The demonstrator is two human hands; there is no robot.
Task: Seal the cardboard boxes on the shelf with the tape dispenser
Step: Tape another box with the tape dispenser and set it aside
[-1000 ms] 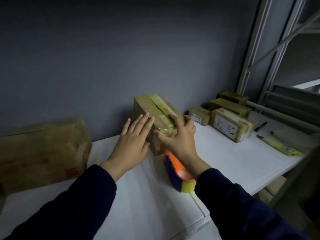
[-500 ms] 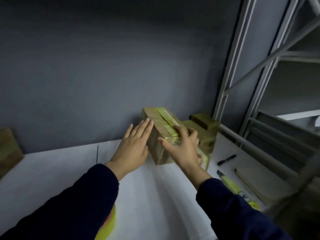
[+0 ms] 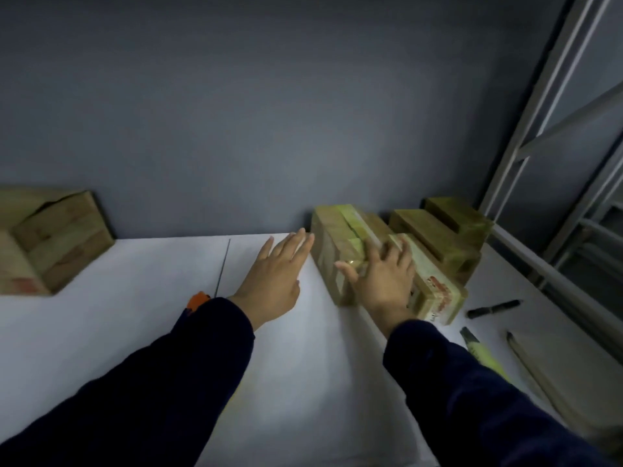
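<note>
Now, step: tape (image 3: 354, 227) is pressed onto the box (image 3: 332, 254) by the flat right hand (image 3: 381, 281).
Left hand (image 3: 273, 274): open, fingertips beside the box.
Dispenser (image 3: 197, 301): seemingly half-hidden behind the left sleeve (image 3: 202, 348); to be fetched next.

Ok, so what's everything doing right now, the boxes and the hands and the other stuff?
taped box, closed, tape strip along its top
right hand, flat on the taped box, fingers spread
left hand, open, fingers straight, beside the taped box
tape dispenser, lying on the shelf, mostly hidden by the left sleeve
big box, far left, untouched, tape unclear
black marker, lying on the shelf
</note>
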